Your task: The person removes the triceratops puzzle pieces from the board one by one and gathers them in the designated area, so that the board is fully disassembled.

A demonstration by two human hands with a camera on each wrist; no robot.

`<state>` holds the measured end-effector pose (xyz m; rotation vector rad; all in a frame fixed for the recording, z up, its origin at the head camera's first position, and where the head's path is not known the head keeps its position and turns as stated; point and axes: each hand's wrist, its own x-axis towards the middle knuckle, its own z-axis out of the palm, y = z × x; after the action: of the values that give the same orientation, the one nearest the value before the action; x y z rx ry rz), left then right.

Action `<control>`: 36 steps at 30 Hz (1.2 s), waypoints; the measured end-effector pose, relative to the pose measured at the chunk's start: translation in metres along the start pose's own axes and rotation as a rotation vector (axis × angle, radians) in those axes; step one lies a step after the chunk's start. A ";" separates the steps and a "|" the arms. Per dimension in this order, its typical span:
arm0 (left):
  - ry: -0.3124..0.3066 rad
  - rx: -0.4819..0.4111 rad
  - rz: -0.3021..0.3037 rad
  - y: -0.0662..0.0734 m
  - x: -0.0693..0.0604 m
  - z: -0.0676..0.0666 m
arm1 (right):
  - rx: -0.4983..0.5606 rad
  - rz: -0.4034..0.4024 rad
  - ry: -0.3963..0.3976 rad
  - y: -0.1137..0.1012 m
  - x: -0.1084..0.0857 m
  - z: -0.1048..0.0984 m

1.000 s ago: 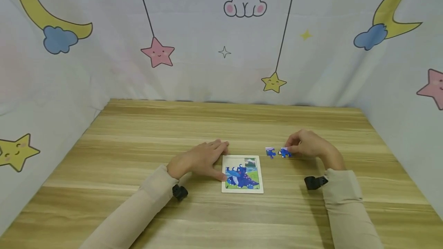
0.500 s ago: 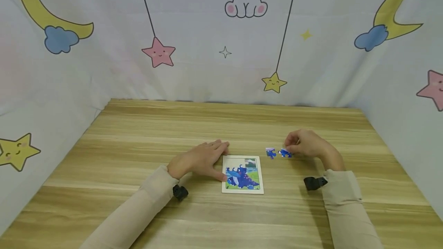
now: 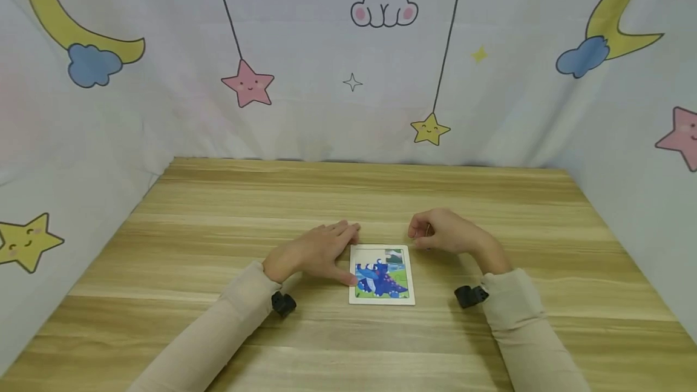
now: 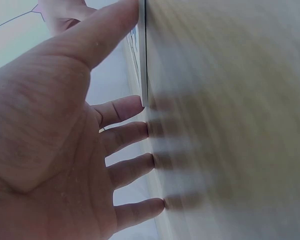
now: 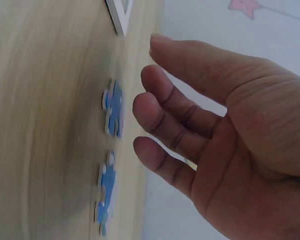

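Observation:
A white-framed jigsaw board [image 3: 411,302] with a blue dinosaur picture lies on the table; a bare patch shows near its top left. My left hand [image 3: 318,253] is at its left side, thumb on the frame's edge and fingers spread. In the left wrist view, the fingertips touch the tabletop. Right of the board is my right hand [image 3: 449,231], fingers loosely bent and holding nothing. Below its fingertips, the right wrist view shows two blue jigsaw pieces, the nearer-to-board piece [image 5: 114,109] and a second piece [image 5: 106,192], lying apart. The hand mostly hides them from the head view.
The wooden tabletop [image 3: 245,198] extends around both hands. A white curtain [image 3: 305,120] printed with stars and moons stands behind the table and along both sides. Black wrist cameras are strapped at both cuffs, the right camera [image 3: 471,296] and the left camera [image 3: 283,303].
My right hand has left the right-hand piece and moved left, over toward the piece nearer the board. The left hand and the board have stayed in place.

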<state>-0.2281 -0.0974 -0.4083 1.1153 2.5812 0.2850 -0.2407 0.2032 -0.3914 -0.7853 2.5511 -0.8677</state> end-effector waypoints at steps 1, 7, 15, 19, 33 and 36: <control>0.001 0.000 -0.001 0.000 0.000 0.000 | -0.001 -0.006 -0.008 -0.002 0.002 0.002; 0.005 -0.010 -0.005 -0.001 0.001 -0.001 | -0.010 -0.056 -0.052 -0.009 0.013 0.012; -0.008 -0.002 -0.018 0.000 0.004 -0.001 | 0.011 -0.067 -0.090 -0.015 0.017 0.022; -0.003 -0.009 -0.012 0.001 0.004 -0.001 | 0.010 -0.038 -0.090 -0.016 0.017 0.024; 0.007 0.005 -0.003 0.001 0.006 -0.001 | 0.040 -0.058 -0.081 -0.015 0.017 0.021; 0.009 0.006 -0.005 0.000 0.006 -0.001 | 0.057 -0.089 -0.092 -0.014 0.017 0.018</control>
<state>-0.2318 -0.0932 -0.4085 1.1119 2.5943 0.2825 -0.2404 0.1751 -0.3983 -0.9053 2.4173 -0.9059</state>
